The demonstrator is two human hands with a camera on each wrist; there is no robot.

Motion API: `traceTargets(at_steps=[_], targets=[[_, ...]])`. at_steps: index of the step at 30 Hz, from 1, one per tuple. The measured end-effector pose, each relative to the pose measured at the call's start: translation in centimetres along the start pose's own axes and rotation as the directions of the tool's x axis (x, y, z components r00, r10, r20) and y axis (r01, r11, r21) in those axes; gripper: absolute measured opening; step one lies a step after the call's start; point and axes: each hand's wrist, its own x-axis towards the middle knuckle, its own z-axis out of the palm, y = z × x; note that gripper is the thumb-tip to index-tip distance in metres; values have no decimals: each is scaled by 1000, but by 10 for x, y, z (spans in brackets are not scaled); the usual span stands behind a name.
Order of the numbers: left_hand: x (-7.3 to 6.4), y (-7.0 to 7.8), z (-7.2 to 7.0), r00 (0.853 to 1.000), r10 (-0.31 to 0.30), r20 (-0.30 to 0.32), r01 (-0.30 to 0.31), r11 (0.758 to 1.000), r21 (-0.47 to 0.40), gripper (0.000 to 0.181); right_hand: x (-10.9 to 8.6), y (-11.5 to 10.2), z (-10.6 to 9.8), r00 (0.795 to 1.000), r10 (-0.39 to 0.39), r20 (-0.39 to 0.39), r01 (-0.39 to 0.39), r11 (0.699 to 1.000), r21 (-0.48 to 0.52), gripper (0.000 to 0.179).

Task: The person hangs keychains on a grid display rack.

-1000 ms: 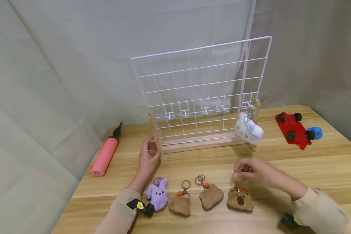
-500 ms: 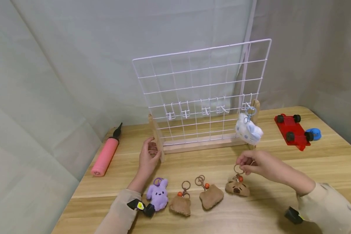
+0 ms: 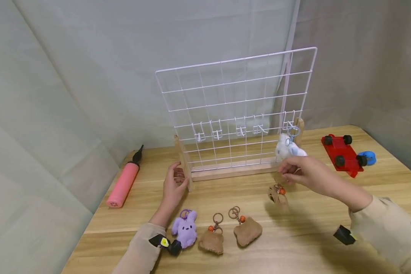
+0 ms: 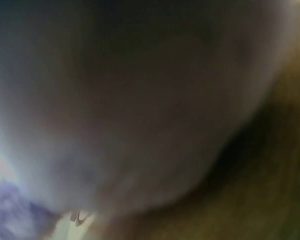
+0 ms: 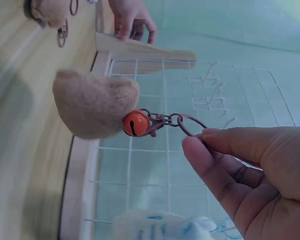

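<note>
By its metal ring, my right hand [image 3: 306, 173] pinches a brown plush bear keychain [image 5: 95, 104] between thumb and finger. The plush hangs off the table, with an orange bell [image 5: 136, 123] at its clasp. My left hand [image 3: 174, 184] grips the left wooden foot [image 3: 183, 161] of a white wire grid rack [image 3: 226, 102]. Small white hooks [image 3: 241, 131] sit along the grid. A white and blue plush keychain [image 3: 287, 146] hangs from the rightmost hook, partly hidden behind my right hand. The left wrist view is mostly dark and blurred.
On the table in front lie a purple plush keychain [image 3: 186, 230] and two brown plush keychains, one left [image 3: 211, 241] and one right [image 3: 248, 231]. A pink hand pump [image 3: 124, 184] lies far left. A red toy car [image 3: 342, 152] and a blue object [image 3: 369, 157] are at right.
My right hand has lifted the brown bear keychain off the table and carried it toward the rack, and the plush has swung round. My left hand stays on the wooden foot.
</note>
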Motion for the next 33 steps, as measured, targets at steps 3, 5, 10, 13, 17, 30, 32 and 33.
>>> traceTargets(at_steps=[3,5,10,13,17,30,32,33], targets=[[1,0,-1,1000,0,0,0,1000,1,60,6,-4,-7,999,2,-34,-3,999,-32,16],[1,1,-1,1000,-7,5,7,1000,2,60,10,-7,-11,998,4,-59,-7,999,-53,16],[0,3,-2,1000,-25,12,25,1000,11,60,22,-13,-20,992,5,-124,-15,997,-79,17],[0,3,-2,1000,-23,11,23,1000,18,59,30,-15,-25,989,9,-150,-20,997,-71,17],[-1,4,-2,1000,-20,7,20,1000,21,59,41,-16,-29,981,2,-192,-15,998,-63,15],[-1,3,-2,1000,-7,7,7,1000,13,58,69,-11,-25,956,7,-292,-35,995,-88,12],[-1,2,-2,1000,-8,7,8,1000,15,59,71,-10,-24,958,20,-287,-48,995,-91,11],[-1,2,-2,1000,-6,7,6,1000,12,59,72,-10,-24,959,25,-284,-54,994,-94,11]])
